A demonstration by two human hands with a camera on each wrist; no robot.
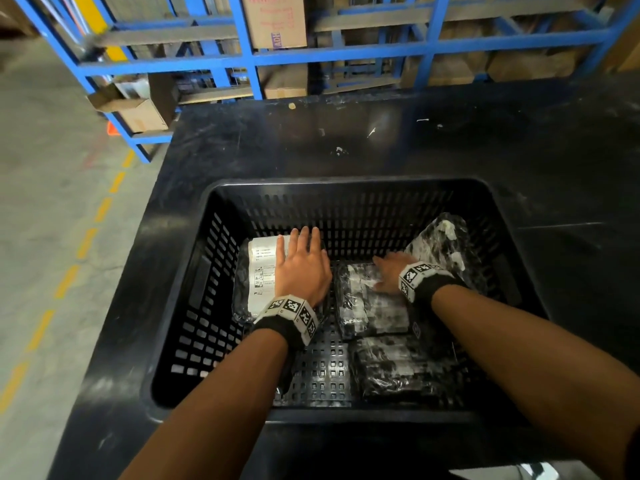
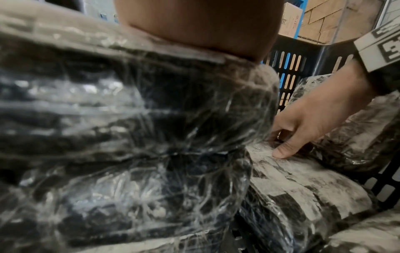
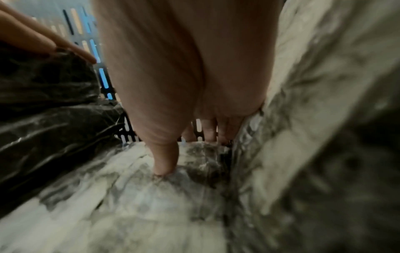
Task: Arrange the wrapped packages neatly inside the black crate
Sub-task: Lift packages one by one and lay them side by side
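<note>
The black crate [image 1: 346, 183] stands on a black table. At its back left lies a wrapped package with a white label [image 1: 261, 271]; my left hand [image 1: 301, 251] lies flat on it with straight fingers. My right hand [image 1: 386, 271] holds the far end of the middle package [image 1: 367, 306]: the thumb [image 3: 164, 162] presses on top and the fingers dip over the far edge. A third package [image 1: 440, 240] leans against the right back wall beside that hand. A fourth package [image 1: 398, 368] lies flat at the front right.
Bare perforated crate floor [image 1: 318, 372] shows at the front middle and left. The black table [image 1: 346, 140] runs behind and to the right of the crate. Blue shelving [image 1: 249, 60] with cardboard boxes stands behind. Concrete floor with yellow dashes [image 1: 86, 237] lies to the left.
</note>
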